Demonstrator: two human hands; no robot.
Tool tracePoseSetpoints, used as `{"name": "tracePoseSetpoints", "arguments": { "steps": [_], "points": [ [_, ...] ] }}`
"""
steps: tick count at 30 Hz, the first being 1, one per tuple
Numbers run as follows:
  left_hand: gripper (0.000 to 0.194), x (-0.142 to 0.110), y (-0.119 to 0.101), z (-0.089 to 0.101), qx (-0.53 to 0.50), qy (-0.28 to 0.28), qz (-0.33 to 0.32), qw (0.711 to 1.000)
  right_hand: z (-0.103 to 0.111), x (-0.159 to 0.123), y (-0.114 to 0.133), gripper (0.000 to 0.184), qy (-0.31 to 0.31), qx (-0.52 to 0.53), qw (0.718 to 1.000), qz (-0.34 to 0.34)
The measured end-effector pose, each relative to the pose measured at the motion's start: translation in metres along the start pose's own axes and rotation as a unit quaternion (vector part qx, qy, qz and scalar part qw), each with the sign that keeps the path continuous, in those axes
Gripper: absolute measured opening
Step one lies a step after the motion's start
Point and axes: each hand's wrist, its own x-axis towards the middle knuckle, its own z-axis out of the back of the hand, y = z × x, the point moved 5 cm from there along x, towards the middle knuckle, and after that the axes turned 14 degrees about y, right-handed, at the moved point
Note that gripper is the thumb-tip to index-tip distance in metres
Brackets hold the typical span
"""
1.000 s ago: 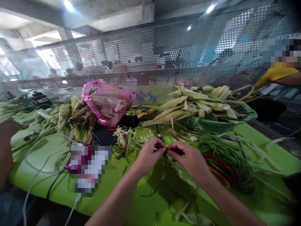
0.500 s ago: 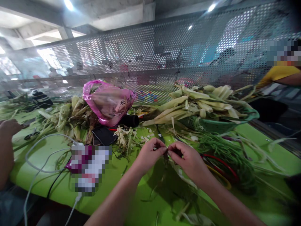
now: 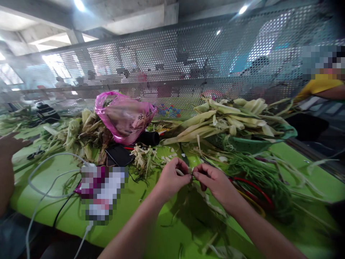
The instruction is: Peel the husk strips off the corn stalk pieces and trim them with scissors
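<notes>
My left hand (image 3: 172,177) is closed in a pinch over the middle of the green table (image 3: 151,225). Facing it, my right hand (image 3: 212,179) pinches too, the fingertips of both nearly touching. Between them is a thin pale strip of corn husk (image 3: 181,173), mostly covered by the fingers. Loose husk scraps (image 3: 212,207) lie below my hands. Just beyond them is a small heap of cream-coloured shredded husk pieces (image 3: 141,156). To the right of my right hand is a bundle of green strands (image 3: 253,169) with a red-handled tool (image 3: 258,189) beside it.
A green basket (image 3: 250,144) heaped with corn husks (image 3: 231,115) stands at the back right. Behind are a pink plastic bag (image 3: 124,118), a dark phone (image 3: 118,155) and more husks (image 3: 78,136). White cables (image 3: 40,169) loop at left, near another person's hand (image 3: 12,144).
My hands stay in place while the fingers shift slightly; a pale strip now shows at my left fingers. The other person's hand at the left has opened out.
</notes>
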Motion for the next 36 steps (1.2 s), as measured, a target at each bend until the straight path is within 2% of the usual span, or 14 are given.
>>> {"name": "tracePoseSetpoints", "arguments": {
  "steps": [7, 12, 17, 24, 28, 32, 34, 36],
  "points": [
    [0.016, -0.002, -0.004, 0.000, 0.076, -0.047, -0.011, 0.996, -0.003, 0.001, -0.005, 0.026, 0.000, 0.067, 0.998, -0.012],
    [0.012, -0.007, -0.015, -0.002, 0.166, -0.062, -0.063, 0.982, -0.003, 0.002, -0.006, 0.027, 0.004, 0.093, 0.996, -0.008],
    [0.018, -0.010, -0.022, -0.004, 0.258, -0.063, -0.098, 0.959, 0.000, 0.000, 0.000, 0.028, -0.009, 0.028, 1.000, 0.007],
    [0.012, -0.011, -0.021, -0.003, 0.274, -0.049, -0.096, 0.956, 0.004, -0.004, 0.009, 0.018, -0.046, -0.105, 0.992, 0.046],
    [0.006, -0.007, -0.017, -0.002, 0.248, -0.027, -0.089, 0.964, 0.007, -0.006, 0.012, 0.014, -0.068, -0.167, 0.982, 0.063],
    [0.009, -0.002, -0.003, -0.001, 0.096, 0.032, -0.006, 0.995, 0.007, -0.007, 0.015, 0.014, -0.071, -0.189, 0.976, 0.079],
    [0.011, -0.002, 0.001, -0.003, 0.019, 0.062, 0.032, 0.997, 0.007, -0.008, 0.016, 0.015, -0.065, -0.170, 0.981, 0.072],
    [0.010, -0.003, 0.001, -0.004, -0.020, 0.075, 0.044, 0.996, 0.007, -0.009, 0.016, 0.017, -0.056, -0.140, 0.987, 0.059]
  ]
}}
